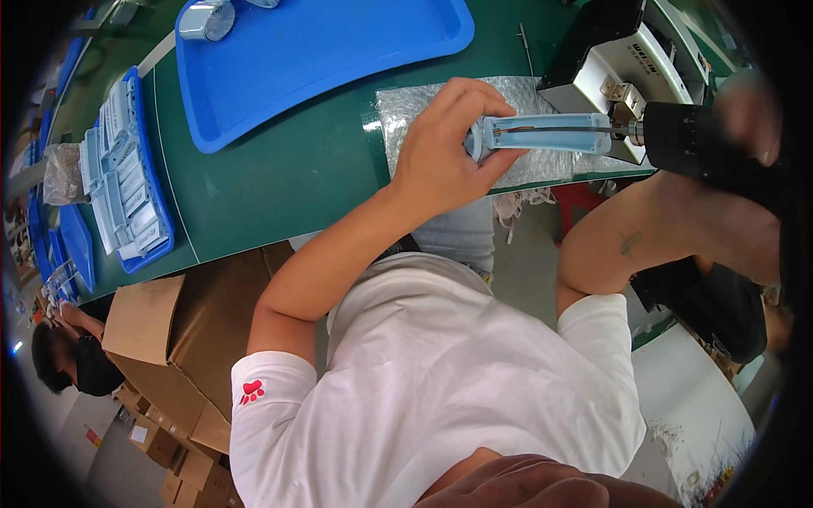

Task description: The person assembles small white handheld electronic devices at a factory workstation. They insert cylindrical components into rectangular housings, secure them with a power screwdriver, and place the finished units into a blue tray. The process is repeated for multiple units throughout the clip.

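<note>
My left hand grips a long, hollow light-blue plastic housing by its rounded left end, thumb on the near side and fingers on the far side. The housing's open side shows, with a thin metal bit lying along the cavity. That bit belongs to a black power screwdriver coming in from the right. Around the screwdriver's back end is my right hand, partly blurred and cut by the dark rim. Just beyond the housing stands a black and white box-shaped device with a metal fitting at its front.
Bubble wrap lies under the housing on the green table. Farther back is a blue tray with silvery round parts. At left, a blue bin holds several light-blue pieces. A cardboard box and another person are below it.
</note>
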{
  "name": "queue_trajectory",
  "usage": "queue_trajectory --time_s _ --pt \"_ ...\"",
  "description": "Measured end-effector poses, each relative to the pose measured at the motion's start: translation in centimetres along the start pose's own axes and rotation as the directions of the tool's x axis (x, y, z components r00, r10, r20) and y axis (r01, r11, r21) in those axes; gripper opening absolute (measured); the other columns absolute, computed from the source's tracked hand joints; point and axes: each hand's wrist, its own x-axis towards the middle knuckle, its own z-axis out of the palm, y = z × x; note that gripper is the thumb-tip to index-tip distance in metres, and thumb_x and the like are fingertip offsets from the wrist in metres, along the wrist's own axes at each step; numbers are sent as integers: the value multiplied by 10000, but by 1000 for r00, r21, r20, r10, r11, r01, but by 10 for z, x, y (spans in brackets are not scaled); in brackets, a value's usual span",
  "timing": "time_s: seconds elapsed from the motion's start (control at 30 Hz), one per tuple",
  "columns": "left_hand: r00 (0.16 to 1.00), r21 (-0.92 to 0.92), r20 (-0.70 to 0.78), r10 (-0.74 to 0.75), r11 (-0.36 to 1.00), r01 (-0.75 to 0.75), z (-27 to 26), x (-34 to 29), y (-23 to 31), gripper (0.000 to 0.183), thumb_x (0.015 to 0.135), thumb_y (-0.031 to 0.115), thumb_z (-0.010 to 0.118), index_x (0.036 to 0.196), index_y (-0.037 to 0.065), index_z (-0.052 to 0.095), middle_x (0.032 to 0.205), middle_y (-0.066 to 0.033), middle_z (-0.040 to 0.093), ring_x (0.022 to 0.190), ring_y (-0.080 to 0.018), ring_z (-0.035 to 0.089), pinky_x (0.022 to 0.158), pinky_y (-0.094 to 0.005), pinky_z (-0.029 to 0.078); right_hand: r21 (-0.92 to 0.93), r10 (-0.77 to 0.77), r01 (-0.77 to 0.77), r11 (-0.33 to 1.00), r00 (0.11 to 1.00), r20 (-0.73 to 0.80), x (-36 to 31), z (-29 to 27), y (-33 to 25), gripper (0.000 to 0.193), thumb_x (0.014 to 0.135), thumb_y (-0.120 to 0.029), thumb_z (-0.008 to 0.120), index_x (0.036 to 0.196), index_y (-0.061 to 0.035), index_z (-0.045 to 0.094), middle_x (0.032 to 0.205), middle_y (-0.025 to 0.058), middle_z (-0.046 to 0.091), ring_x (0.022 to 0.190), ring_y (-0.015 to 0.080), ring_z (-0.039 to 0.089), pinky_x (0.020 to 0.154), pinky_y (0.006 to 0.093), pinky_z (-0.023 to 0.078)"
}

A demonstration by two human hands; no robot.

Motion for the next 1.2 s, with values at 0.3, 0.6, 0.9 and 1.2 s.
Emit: queue_trajectory --time_s 0.3,0.6,0.9,1.2 --pt "998 63 61 -23 998 19 -5 1 4 399 762 112 881 1091 46 664 1098 -133 680 1016 -298 661 883 -376 520 -49 -3 3 999 1000 -1 -2 27 -2 946 851 -816 516 1132 87 540 932 167 607 690 214 544 634 351 463" --pt "824 417 384 -417 874 249 -115 134 29 556 780 477 855 1110 50 721 1008 -165 730 933 -289 707 827 -397 544 519 -180 116 847 981 75 42 -34 -91 479 829 -333 746 1007 28 488 884 88 516 628 122 546 565 223 498" --pt "874 885 -250 -418 268 381 -209 387 -147 747 804 598 759 1362 122 613 1342 -196 629 1254 -365 602 1033 -477 487 427 -113 54 902 987 113 32 -56 -67 540 841 -319 855 858 45 457 800 87 521 524 151 648 449 247 603" --pt "996 902 -37 -87 427 71 -104 448 -209 783 825 521 751 1482 177 502 1468 -212 511 1384 -421 473 1138 -539 392 326 -70 67 943 998 -2 27 -84 -50 573 801 -320 880 833 13 414 842 94 474 515 128 603 428 207 564"
